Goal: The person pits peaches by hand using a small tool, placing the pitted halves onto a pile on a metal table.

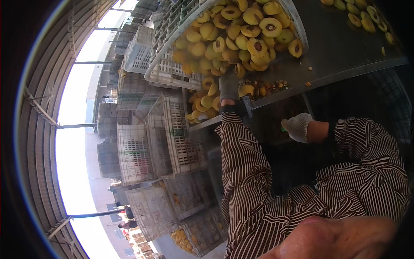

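My left hand [229, 86], in a grey work glove, reaches in at the lower edge of a heap of halved yellow fruit [239, 35], likely peaches or apricots, in a tipped white plastic crate [158, 69]. Its fingers are hidden or blurred, so its hold cannot be made out. More fruit halves [207, 102] lie left of it, and pits and scraps [268, 88] lie to its right on the metal table [330, 61]. My right hand [297, 128], in a pale knitted glove, is curled in front of the table's edge around a small tool with a green part [283, 129], mostly hidden.
Further fruit halves [362, 16] lie at the table's far right. A metal bracket [247, 106] stands at the table's near edge. Stacked white plastic crates [134, 152] line the left side, and a crate with yellow fruit [184, 241] sits low down. People [128, 224] are in the distance.
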`<state>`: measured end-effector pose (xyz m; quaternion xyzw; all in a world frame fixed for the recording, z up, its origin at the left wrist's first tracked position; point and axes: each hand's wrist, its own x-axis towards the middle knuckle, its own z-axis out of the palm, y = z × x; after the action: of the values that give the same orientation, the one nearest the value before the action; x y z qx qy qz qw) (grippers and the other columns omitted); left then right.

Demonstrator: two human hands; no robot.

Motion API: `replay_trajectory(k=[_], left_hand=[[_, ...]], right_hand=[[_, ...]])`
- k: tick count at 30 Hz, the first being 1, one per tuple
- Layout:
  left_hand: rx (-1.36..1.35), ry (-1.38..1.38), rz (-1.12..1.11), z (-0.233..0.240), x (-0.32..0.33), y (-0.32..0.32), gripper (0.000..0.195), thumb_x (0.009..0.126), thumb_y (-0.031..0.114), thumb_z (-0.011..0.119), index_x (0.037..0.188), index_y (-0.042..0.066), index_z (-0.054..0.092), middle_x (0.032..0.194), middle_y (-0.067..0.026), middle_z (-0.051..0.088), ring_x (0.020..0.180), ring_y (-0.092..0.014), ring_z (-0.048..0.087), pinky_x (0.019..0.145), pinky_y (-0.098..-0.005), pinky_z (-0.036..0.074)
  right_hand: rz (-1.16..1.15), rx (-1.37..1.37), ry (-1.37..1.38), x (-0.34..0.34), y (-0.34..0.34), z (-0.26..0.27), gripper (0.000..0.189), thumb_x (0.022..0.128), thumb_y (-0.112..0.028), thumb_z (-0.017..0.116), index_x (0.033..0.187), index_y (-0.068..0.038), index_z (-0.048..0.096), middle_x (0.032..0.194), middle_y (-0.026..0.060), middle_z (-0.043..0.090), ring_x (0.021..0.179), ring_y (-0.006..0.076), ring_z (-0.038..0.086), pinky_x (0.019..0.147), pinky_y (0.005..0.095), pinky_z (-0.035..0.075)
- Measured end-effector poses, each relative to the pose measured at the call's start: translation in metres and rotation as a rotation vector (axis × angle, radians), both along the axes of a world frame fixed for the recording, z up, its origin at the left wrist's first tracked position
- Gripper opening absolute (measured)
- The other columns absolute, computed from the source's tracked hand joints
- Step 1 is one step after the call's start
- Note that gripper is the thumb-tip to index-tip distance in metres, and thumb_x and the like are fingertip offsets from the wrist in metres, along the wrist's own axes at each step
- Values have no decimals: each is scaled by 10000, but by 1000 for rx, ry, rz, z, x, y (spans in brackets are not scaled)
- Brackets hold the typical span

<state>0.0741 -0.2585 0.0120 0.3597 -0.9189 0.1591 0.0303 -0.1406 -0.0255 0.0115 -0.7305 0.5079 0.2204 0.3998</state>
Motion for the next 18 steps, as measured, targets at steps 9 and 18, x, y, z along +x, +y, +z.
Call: replay_trajectory(k=[9, 18], left_hand=[[380, 111, 208, 3, -30, 14, 353, 988, 255, 500, 1278, 69, 577, 1180, -29, 675, 1098, -239, 630, 974, -406, 496], [377, 1457, 277, -1, -31, 66, 452, 697, 238, 730, 1047, 0, 572, 1016, -152, 520, 936, -328, 524, 756, -416, 463]], right_hand=[[127, -330, -90, -15, 4, -21, 314, 953, -181, 511, 1253, -99, 558, 1062, 89, 694, 877, 285, 684, 710, 391, 550], [-97, -813, -337, -18, -20, -93, 363, 920, -106, 610, 1249, 26, 535, 1035, 196, 666, 870, 325, 672, 683, 395, 556]])
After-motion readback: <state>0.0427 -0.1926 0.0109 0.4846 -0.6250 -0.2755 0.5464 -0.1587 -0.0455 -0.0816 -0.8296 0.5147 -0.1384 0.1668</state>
